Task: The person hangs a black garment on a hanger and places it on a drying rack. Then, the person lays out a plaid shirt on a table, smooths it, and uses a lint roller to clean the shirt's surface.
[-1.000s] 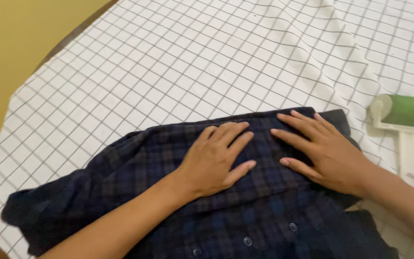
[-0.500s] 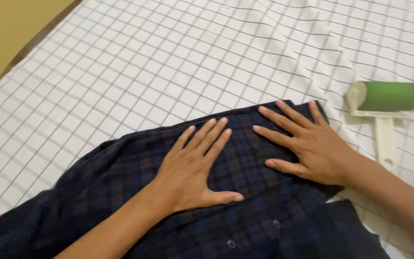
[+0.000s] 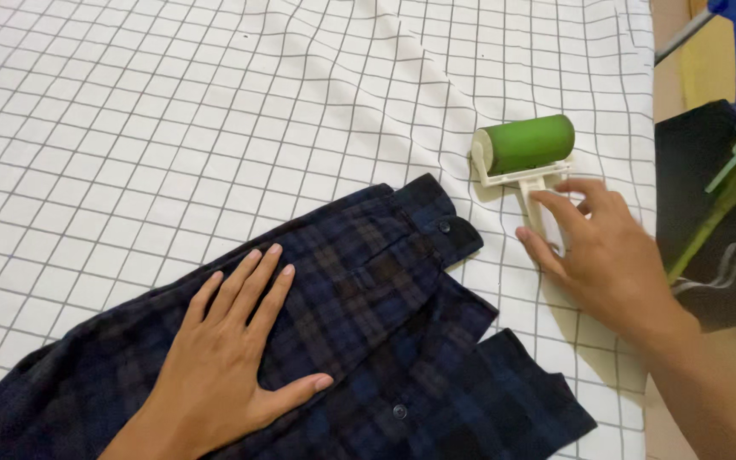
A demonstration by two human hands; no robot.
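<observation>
While a white cloth with a thin dark grid covers the whole surface, a dark plaid shirt lies along its near edge, its long axis running from the near left corner up toward the right, buttoned cuff pointing at the far right. The left hand rests flat and open on it. By the right edge, the right hand curls loosely over the white handle of a green lint roller, whose drum lies crosswise, handle pointing toward the near edge.
</observation>
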